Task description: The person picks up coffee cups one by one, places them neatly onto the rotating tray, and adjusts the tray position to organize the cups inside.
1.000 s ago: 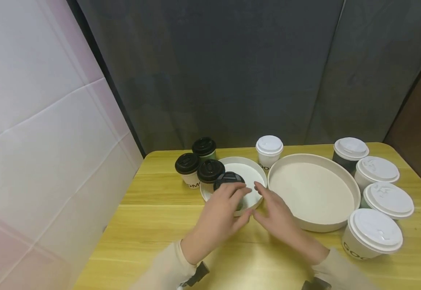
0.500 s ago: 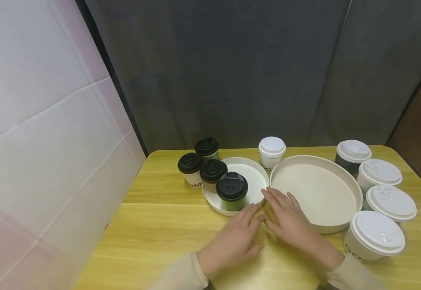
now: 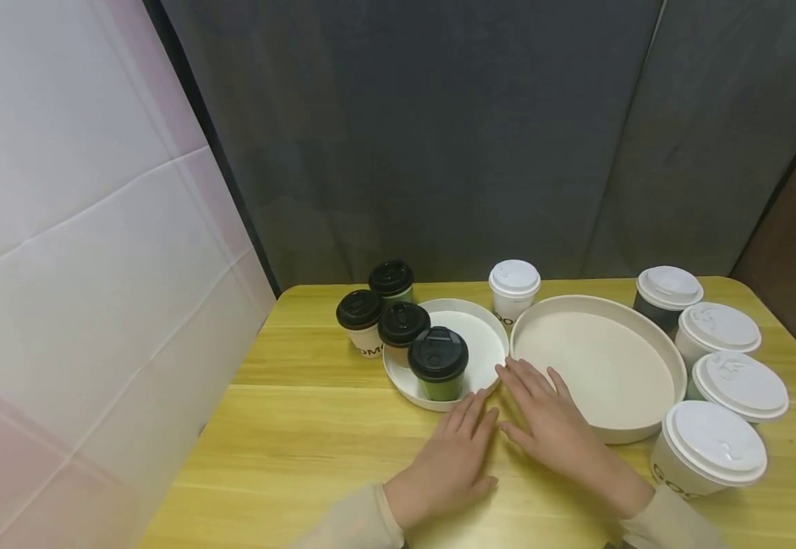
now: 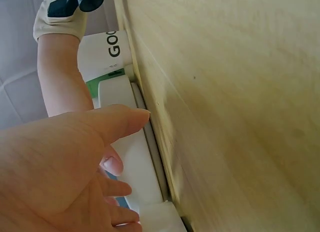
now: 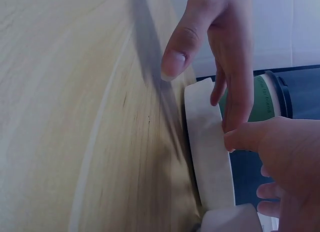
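My left hand (image 3: 447, 467) hovers or rests at the front rim of the small round tray (image 3: 486, 347), fingers stretched out and holding nothing. To its right, my right hand (image 3: 554, 431) has its fingers spread near where the small tray and a larger cream tray (image 3: 597, 358) meet. Whether the fingertips touch the rims is unclear. Inside the small tray stands a green paper cup (image 3: 441, 387) with a black lid. Behind it on the left is another black-lidded cup (image 3: 403, 324). In the right wrist view, the green cup (image 5: 262, 99) shows beyond my left hand (image 5: 225, 46).
Two more black-lidded cups, one white (image 3: 361, 324) and one green (image 3: 393, 280), stand left of the small tray. A small white-lidded cup (image 3: 515, 286) is at the back. Several larger white-lidded cups (image 3: 710, 450) line the right side. A dark partition (image 3: 439, 137) rises behind the table.
My left hand has drawn back from the green cup toward the table's front, its fingers straightening, leaving the cup standing in the small tray. The right hand has shifted slightly right.
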